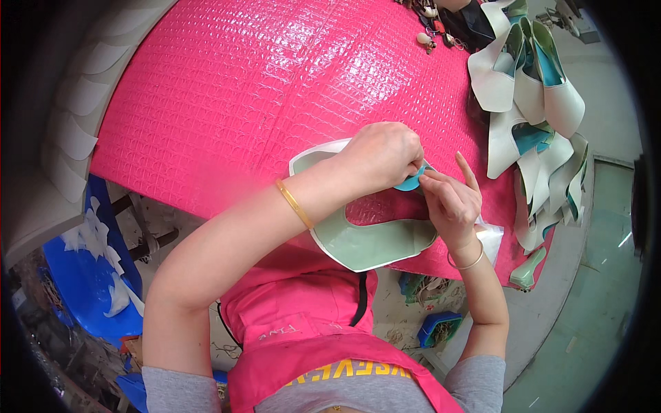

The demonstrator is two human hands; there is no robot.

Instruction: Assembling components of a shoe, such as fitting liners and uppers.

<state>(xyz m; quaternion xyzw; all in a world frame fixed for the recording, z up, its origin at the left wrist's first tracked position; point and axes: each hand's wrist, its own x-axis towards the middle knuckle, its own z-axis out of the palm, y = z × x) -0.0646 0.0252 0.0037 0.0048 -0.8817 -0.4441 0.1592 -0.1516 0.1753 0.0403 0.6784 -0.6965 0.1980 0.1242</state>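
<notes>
Pink apron [303, 323], grey sleeves [180, 391], gold bangle [295, 204]

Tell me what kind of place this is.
Likely a shoe-making workshop. Both hands, left hand and right hand, pinch a pale green shoe upper on a pink mat; a pile of uppers lies beside it, and white cut pieces are stacked at left.

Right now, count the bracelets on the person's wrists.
2. A gold bangle sits on the left forearm just below the left hand; a thin silvery bangle circles the wrist of the right hand. None looks hidden.
</notes>
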